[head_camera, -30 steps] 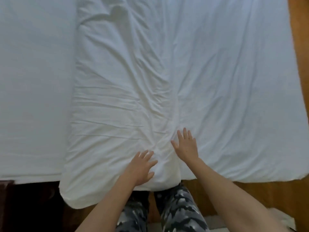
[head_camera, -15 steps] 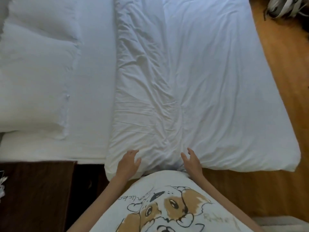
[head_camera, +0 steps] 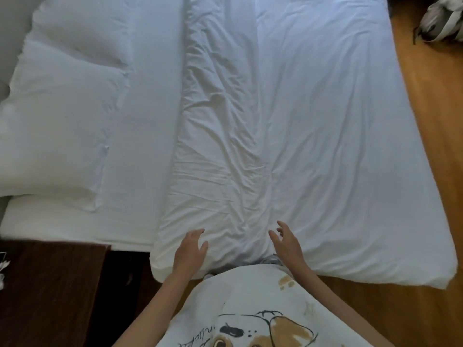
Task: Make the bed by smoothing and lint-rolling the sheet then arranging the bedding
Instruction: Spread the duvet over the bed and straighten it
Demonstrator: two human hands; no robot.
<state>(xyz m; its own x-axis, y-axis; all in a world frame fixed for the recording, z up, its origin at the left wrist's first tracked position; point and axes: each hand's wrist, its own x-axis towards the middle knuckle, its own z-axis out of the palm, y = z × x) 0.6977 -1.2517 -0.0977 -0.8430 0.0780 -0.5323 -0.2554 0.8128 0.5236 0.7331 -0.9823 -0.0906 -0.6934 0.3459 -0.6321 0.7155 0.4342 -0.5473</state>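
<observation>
Evidently both hands were released: left hand [head_camera: 191, 249] lay flat on the duvet [head_camera: 313, 146] edge, right hand [head_camera: 286, 242] hovered w/ fingers spread. Duvet covered bed's right half, creased mid-fold. Uneven strokes could've pushed creases toward the pillow [head_camera: 62, 116].

Both hands, left [head_camera: 191, 249] and right [head_camera: 288, 244], reach forward, fingers loosely spread.
</observation>
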